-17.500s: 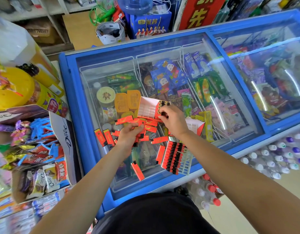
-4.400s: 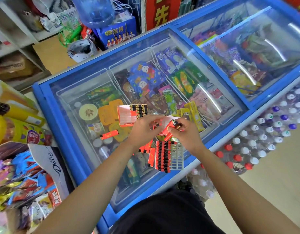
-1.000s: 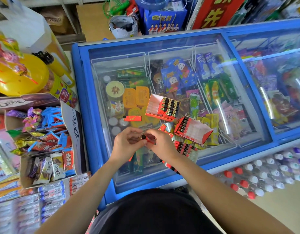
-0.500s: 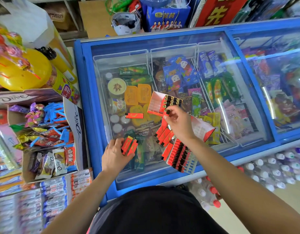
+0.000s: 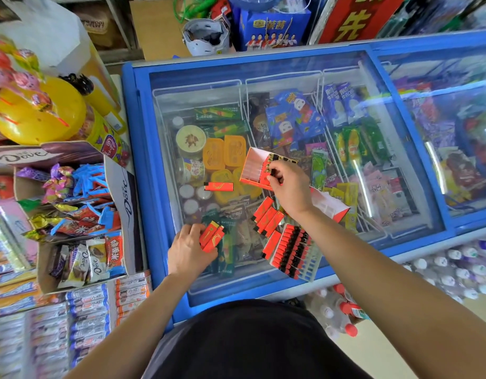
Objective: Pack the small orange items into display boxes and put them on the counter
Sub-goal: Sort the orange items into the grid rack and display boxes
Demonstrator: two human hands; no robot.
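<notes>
Two orange items gripped in my left hand.
Right hand pinches one more at the display box, filled row.

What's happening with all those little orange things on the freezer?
A person is packing them. The right hand pinches one orange item in the open display box on the freezer lid. The left hand holds two spare items. More loose items lie beside a partly filled tray.
</notes>
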